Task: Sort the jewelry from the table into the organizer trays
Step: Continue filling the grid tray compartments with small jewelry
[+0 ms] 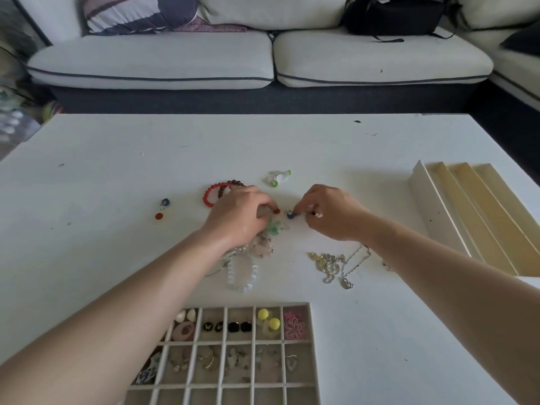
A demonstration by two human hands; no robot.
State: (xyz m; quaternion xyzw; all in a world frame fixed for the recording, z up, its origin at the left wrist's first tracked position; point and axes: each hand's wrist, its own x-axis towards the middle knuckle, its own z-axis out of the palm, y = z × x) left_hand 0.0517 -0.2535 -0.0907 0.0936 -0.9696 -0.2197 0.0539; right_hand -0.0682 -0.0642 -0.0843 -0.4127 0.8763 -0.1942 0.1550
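Jewelry lies loose on the white table. My left hand pinches a small red bead piece, and my right hand pinches a blue bead earring just beside it. A matching blue and red earring lies to the left. Red and dark bead bracelets sit behind my left hand. White and pink bracelets lie under my left wrist, silver chains under my right. The gridded organizer tray at the front holds several earrings.
A cream tray with long slots stands at the right of the table. A green and white earring pair lies behind my hands. A white sofa with a black bag runs along the far side.
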